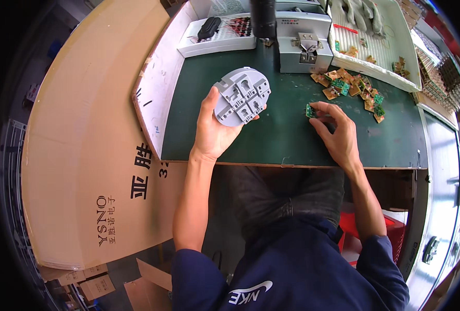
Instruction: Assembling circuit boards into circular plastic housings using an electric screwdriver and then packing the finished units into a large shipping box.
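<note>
My left hand [215, 129] grips a round grey fixture [243, 96] by its edge, tilted so its face with several moulded recesses shows. Between the thumb and fingers of my right hand [336, 127] is a small green circuit board [310, 111], held just above the green table top [292, 147]. Beyond that hand lies a loose pile of small circuit boards [345, 85], some brown side up, some green. The two hands are apart, the fixture to the left of the board.
A grey metal machine [305, 44] stands at the back, beside a dark vertical post [263, 19]. Back left is a white foam tray [217, 47] with red-and-black wired parts and a black case. Back right, a white ribbed tray [395, 78] holds gloves and boards. A large cardboard sheet [90, 135] leans at left.
</note>
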Tool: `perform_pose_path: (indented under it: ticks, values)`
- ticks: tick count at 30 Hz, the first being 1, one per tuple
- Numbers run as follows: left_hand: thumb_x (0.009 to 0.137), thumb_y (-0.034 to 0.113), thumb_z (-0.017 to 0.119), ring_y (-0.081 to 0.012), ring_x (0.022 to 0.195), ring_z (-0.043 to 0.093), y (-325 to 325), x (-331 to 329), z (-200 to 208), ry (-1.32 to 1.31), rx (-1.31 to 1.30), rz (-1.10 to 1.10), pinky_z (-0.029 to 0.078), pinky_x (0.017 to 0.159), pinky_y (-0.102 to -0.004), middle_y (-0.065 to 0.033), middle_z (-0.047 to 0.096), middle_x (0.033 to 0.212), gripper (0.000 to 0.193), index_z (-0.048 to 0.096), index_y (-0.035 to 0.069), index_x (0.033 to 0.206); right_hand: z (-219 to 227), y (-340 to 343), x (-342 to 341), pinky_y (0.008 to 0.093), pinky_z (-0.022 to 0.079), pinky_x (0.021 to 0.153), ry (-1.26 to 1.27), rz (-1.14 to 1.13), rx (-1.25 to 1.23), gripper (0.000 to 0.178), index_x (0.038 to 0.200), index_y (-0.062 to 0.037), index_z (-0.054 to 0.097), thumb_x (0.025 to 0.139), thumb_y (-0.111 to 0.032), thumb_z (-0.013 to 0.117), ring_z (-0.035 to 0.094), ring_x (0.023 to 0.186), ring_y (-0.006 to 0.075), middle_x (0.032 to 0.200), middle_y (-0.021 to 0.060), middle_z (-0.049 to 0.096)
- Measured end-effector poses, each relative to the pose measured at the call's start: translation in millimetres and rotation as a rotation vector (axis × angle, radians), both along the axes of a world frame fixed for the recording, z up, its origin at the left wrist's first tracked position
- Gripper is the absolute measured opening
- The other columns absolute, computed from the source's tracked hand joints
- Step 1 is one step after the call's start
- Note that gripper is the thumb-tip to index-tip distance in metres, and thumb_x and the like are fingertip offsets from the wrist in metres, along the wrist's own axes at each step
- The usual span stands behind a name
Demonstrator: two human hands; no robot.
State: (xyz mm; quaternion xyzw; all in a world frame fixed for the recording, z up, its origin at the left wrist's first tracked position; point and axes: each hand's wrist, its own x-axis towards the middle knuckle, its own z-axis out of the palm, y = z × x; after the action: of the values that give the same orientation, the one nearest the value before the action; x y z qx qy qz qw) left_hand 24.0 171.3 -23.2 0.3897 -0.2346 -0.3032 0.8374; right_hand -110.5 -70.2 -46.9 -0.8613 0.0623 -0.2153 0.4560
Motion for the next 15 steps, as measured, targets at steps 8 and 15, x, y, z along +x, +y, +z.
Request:
perform_pose_path:
  ticks: [8,15]
  values:
    - [0.099,0.057,0.052,-0.0282,0.115,0.064,-27,-9,-6,-0.170,0.222,0.089,0.048,0.096,-0.0396,-0.0162,0.063,0.132,0.072,0.049,0.000,0.143,17,0,-6,0.0266,0.053,0.089,0.014,0.040,0.236,0.033,0.125,-0.0009,0.067,0.093,-0.008,0.072,0.066,0.098,0.0119,0.107,0.0057,0.069]
    - [0.100,0.060,0.046,-0.0326,0.113,0.066,-37,-7,-8,-0.097,0.161,0.043,0.053,0.089,-0.0391,-0.0203,0.063,0.133,0.073,0.049,0.001,0.144,19,0,-6,0.0273,0.053,0.090,-0.042,0.104,0.350,0.035,0.126,0.0020,0.065,0.094,-0.012,0.074,0.065,0.100,0.0116,0.109,0.0050,0.067]
